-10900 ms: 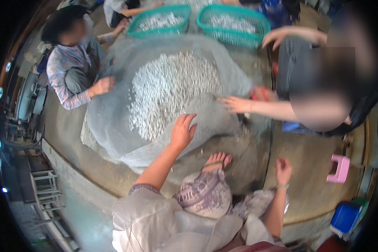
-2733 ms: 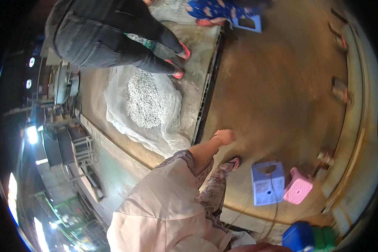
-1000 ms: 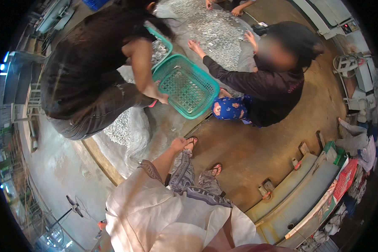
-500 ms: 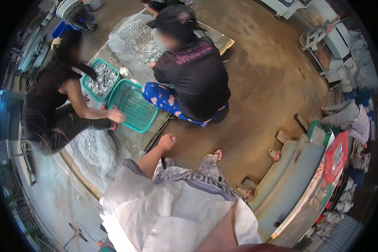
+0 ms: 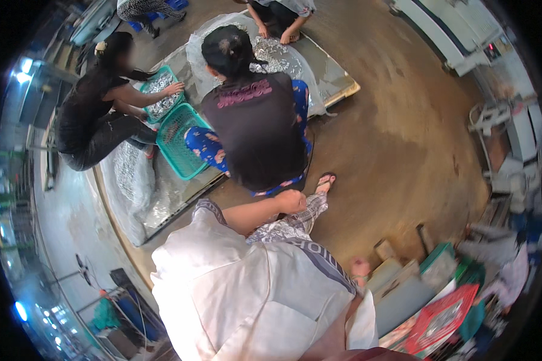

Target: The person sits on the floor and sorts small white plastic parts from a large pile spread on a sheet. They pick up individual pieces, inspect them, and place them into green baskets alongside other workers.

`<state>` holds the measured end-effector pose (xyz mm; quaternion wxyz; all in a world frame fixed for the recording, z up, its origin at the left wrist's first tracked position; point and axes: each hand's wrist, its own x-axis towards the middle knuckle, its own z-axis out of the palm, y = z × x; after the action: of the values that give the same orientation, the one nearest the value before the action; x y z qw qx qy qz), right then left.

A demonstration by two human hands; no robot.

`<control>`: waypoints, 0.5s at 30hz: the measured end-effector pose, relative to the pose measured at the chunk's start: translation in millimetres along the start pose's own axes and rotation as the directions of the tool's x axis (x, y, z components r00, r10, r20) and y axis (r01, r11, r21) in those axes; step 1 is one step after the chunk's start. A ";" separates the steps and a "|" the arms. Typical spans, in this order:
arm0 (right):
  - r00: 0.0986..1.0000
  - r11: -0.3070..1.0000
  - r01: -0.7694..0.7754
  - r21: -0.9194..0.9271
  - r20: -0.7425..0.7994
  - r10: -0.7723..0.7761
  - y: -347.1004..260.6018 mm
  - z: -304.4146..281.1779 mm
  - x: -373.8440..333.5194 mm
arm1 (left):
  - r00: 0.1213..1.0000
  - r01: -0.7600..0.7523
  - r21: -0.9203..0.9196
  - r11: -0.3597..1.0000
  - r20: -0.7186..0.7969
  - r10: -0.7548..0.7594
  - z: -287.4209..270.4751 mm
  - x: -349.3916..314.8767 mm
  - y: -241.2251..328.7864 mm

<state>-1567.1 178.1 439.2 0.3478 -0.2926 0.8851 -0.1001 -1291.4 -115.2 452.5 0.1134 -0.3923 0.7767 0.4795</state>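
Observation:
My left hand (image 5: 292, 201) is curled into a loose fist in front of my body, with nothing showing in it. It appears just below the back of a squatting person in a dark top (image 5: 247, 129) and above my patterned trouser leg (image 5: 289, 224). My sandalled foot (image 5: 324, 183) stands on the wet floor beyond it. At the lower right my right hand (image 5: 360, 268) shows as a blurred patch beside my white shirt (image 5: 247, 289). Its fingers cannot be made out, nor whether it holds anything.
Left, a person (image 5: 93, 114) reaches into a green basket (image 5: 147, 108) of shiny metal pieces. Another green basket (image 5: 185, 165) stands on the low platform (image 5: 202, 191). Another person (image 5: 283, 15) crouches by the metal pile (image 5: 277, 57). A red basket (image 5: 445, 319) lies lower right.
My view has shifted and turned. My left fist has moved right, nearer the squatting person's back. The person at left now has a hand over the filled basket. My right hand has come into view.

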 end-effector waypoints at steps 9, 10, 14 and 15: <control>0.967 0.990 0.105 -0.095 0.240 -0.079 -66.4 -153.0 223.8 | 0.977 0.081 0.321 0.944 0.160 -0.138 -87.5 170.2 120.5; 0.963 0.987 0.123 -0.102 0.253 -0.093 -77.9 -165.4 250.8 | 0.981 0.109 0.278 0.954 0.124 -0.148 -81.1 192.4 116.5; 0.926 0.960 0.251 -0.123 0.319 -0.201 -150.6 -205.8 365.5 | 0.976 0.182 0.118 0.976 0.101 -0.194 -121.8 244.0 118.1; 0.906 0.947 0.296 -0.126 0.352 -0.237 -173.9 -209.6 392.4 | 0.968 0.207 0.078 0.975 0.126 -0.216 -148.0 238.5 127.9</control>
<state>-1860.8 -198.6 441.5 0.4474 -0.4534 0.7707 -0.0172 -1512.6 -328.4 480.8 0.2282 -0.4360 0.7362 0.4645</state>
